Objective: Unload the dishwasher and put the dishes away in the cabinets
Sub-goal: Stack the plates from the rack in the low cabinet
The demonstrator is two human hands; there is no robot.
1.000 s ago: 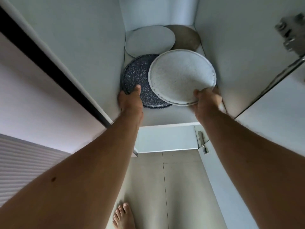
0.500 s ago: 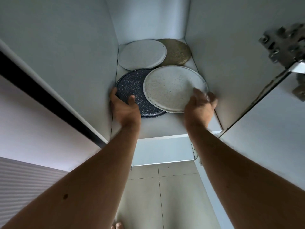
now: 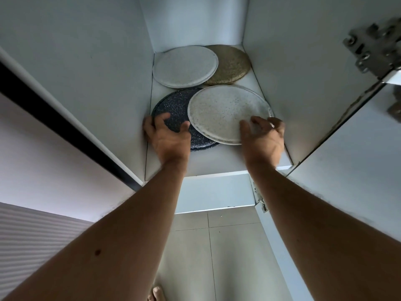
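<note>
My right hand (image 3: pixel 261 137) has its fingers curled over the near right rim of the cream speckled plate (image 3: pixel 225 111), thumb on the upper face, so I read it as gripping that plate. My left hand (image 3: pixel 168 135) is on the dark speckled plate (image 3: pixel 173 109): thumb and forefinger lie on its top, the other fingers wrap the left edge against the cabinet's side wall. That looks like a hold too, though I cannot see the fingertips under the rim.

Both plates are on the cabinet shelf (image 3: pixel 217 164), at the front. The cream one overlaps the right part of the dark one and sits slightly tilted on it. Behind them lie a pale grey plate (image 3: pixel 184 66) and a tan speckled plate (image 3: pixel 232 64), the grey partly covering the tan.

My judgement is that I am settling the two front plates into place. The risk is the overlap: if I let go of the cream plate while it leans on the dark rim, it could slide toward the shelf's front edge, and beyond that edge is only the tiled floor (image 3: pixel 227 246) below. Pushing the dark plate further left could jam my fingers against the wall. Shoving either plate back may knock the rear pair. The open door's hinge (image 3: pixel 368 51) is near my right forearm, so pulling out carelessly could catch it.
</note>
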